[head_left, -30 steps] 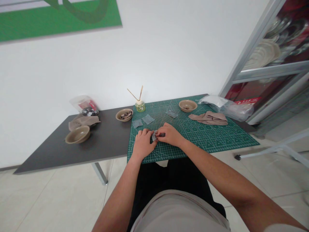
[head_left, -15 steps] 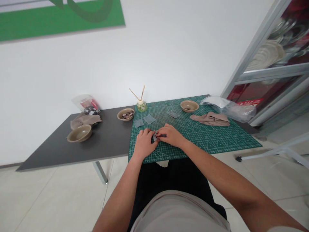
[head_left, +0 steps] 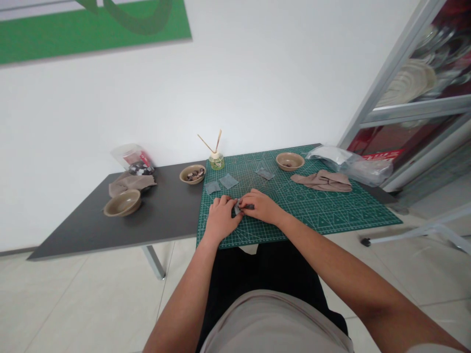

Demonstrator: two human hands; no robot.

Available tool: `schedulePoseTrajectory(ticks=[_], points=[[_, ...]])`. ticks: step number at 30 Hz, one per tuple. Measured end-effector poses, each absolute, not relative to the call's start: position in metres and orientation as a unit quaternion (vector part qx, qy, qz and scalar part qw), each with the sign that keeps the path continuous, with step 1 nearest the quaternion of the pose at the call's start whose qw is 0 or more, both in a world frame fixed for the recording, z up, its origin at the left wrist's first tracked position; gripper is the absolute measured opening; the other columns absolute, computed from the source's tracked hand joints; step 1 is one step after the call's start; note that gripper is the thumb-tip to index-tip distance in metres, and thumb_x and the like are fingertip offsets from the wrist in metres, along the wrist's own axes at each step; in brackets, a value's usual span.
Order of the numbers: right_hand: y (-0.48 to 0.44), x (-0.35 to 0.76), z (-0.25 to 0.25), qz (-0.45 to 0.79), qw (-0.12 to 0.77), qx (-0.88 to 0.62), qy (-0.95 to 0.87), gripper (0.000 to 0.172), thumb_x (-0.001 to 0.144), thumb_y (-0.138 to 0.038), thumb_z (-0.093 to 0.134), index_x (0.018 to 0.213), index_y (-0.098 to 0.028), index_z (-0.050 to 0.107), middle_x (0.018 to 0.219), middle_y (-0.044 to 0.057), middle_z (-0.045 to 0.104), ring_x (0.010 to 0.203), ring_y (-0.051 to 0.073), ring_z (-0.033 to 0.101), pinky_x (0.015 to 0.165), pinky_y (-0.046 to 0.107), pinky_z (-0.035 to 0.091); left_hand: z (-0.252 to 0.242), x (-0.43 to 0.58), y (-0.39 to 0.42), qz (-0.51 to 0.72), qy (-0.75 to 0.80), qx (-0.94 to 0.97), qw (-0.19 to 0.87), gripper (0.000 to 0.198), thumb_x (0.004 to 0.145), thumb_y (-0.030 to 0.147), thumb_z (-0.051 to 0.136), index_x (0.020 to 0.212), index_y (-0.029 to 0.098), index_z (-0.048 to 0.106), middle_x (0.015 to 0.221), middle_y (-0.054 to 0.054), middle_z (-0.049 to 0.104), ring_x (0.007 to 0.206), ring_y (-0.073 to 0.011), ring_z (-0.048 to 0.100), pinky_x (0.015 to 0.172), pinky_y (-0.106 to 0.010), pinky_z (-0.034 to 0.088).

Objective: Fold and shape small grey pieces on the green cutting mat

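Observation:
Over the near part of the green cutting mat [head_left: 312,215], my left hand [head_left: 221,215] and my right hand [head_left: 262,206] meet with fingers bent. Between their fingertips is a small clear plastic bag [head_left: 236,208], and both hands are closed on it. A small dark piece [head_left: 250,206] shows at my right fingers; its kind is hidden. Beyond my hands lie three more small clear bags: one bag [head_left: 212,187] at the left, one [head_left: 228,181] beside it, and one [head_left: 265,173] farther right.
A bowl [head_left: 192,174] of brown pieces stands left of the mat, near a reed diffuser [head_left: 217,161]. Another bowl [head_left: 290,162] and a brown cloth [head_left: 324,181] are on the mat. Far left are a bowl [head_left: 122,203], a cloth [head_left: 128,184] and a plastic bag [head_left: 134,159].
The view has shifted very slightly. My hands stay in the same place on the small plastic bag, and a little more of it shows between the fingers.

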State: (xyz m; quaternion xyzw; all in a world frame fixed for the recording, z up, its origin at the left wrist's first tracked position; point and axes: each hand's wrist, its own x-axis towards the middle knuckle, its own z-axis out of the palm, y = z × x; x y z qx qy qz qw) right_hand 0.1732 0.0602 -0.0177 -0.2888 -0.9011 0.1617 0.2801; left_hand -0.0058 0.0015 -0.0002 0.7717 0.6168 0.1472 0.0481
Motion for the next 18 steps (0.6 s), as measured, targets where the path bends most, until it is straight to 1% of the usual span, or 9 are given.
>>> schedulePoseTrajectory(ticks=[3, 7, 12, 15, 18], points=[[0.0612, 0.1708, -0.0187, 0.140, 0.278, -0.319, -0.895, 0.004, 0.085, -0.019, 0.068, 0.088, -0.021, 0.070, 0.096, 0.004, 0.072, 0.090, 0.020, 0.059, 0.087, 0.036, 0.039, -0.0005, -0.0056, 0.0018, 0.146, 0.617, 0.772, 0.049, 0.036, 0.087, 0.042, 0.059, 0.119, 0.026, 0.064, 0.122, -0.007, 0.058, 0.113, -0.0282, 0.048, 0.096, -0.042, 0.041], [0.0596, 0.1693, -0.0206, 0.101, 0.287, -0.377, -0.875, 0.007, 0.082, -0.020, 0.071, 0.089, -0.021, 0.071, 0.094, 0.004, 0.072, 0.088, 0.021, 0.056, 0.084, 0.036, 0.039, -0.0021, -0.0070, 0.0026, 0.153, 0.612, 0.774, 0.047, 0.040, 0.087, 0.043, 0.060, 0.121, 0.023, 0.063, 0.121, -0.007, 0.059, 0.111, -0.0277, 0.049, 0.096, -0.042, 0.041], [0.0592, 0.1725, -0.0206, 0.130, 0.301, -0.335, -0.884, 0.007, 0.078, -0.017, 0.073, 0.083, -0.021, 0.070, 0.089, 0.002, 0.072, 0.085, 0.018, 0.061, 0.089, 0.036, 0.039, -0.0031, -0.0078, 0.0026, 0.158, 0.612, 0.774, 0.046, 0.039, 0.087, 0.041, 0.058, 0.121, 0.023, 0.064, 0.120, -0.007, 0.059, 0.110, -0.0275, 0.049, 0.096, -0.041, 0.042], [0.0609, 0.1738, -0.0197, 0.157, 0.291, -0.298, -0.896, 0.007, 0.082, -0.018, 0.070, 0.087, -0.023, 0.073, 0.096, 0.002, 0.074, 0.091, 0.018, 0.065, 0.091, 0.037, 0.039, -0.0029, -0.0074, 0.0020, 0.155, 0.611, 0.775, 0.044, 0.038, 0.087, 0.041, 0.058, 0.121, 0.024, 0.063, 0.121, -0.007, 0.059, 0.111, -0.0279, 0.048, 0.096, -0.042, 0.042], [0.0617, 0.1729, -0.0194, 0.156, 0.285, -0.300, -0.897, 0.011, 0.086, -0.018, 0.067, 0.092, -0.023, 0.074, 0.102, 0.003, 0.075, 0.095, 0.019, 0.066, 0.092, 0.038, 0.040, -0.0023, -0.0070, 0.0017, 0.153, 0.611, 0.775, 0.043, 0.039, 0.088, 0.044, 0.058, 0.121, 0.024, 0.063, 0.122, -0.007, 0.058, 0.111, -0.0278, 0.048, 0.096, -0.042, 0.042]])
